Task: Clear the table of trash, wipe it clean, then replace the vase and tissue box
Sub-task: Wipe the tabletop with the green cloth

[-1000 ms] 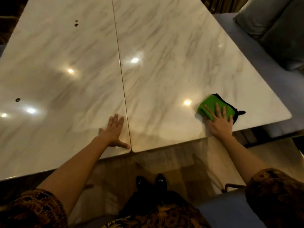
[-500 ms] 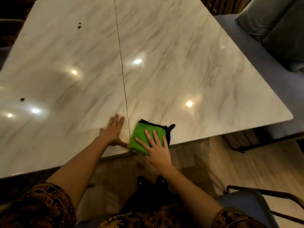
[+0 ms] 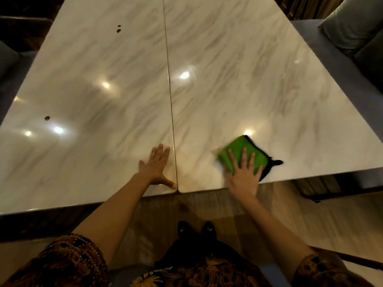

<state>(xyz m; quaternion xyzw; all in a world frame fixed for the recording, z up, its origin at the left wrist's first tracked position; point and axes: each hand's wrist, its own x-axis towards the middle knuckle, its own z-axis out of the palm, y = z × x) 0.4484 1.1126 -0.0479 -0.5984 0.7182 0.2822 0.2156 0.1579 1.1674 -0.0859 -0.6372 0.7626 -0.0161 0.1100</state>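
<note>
Where the near edge of the glossy pale marble-patterned bench (image 3: 228,79) runs, a folded green microfibre cloth with black trim (image 3: 241,154) is seen lying flat on the right-hand slab. It is placed close to that edge and well apart from the thin dark seam (image 3: 169,79) by which the top is split in two. The cloth is blurred; a black corner is trailed out to its right.

The right grip (image 3: 244,177) is laid wide on the cloth. Its fingers are held straight and spread over the green face, and the heel of the palm is set at the bench edge. Nothing is pinched or curled round.

The left grip (image 3: 156,168) is also spread wide and pressed flat on the left slab just beside the seam, with nothing held. The thumb is stretched towards the seam; whether the line is touched cannot be told.

Small dark specks are noted on the left slab: a pair far back (image 3: 118,29) and one towards the left edge (image 3: 47,118). Ceiling lights are reflected in the gloss. Grey cushions (image 3: 348,27) are seen beyond the right side, black shoes (image 3: 195,229) on the wooden floor (image 3: 207,204) below, and brown patterned sleeves (image 3: 62,264) at the bottom.
</note>
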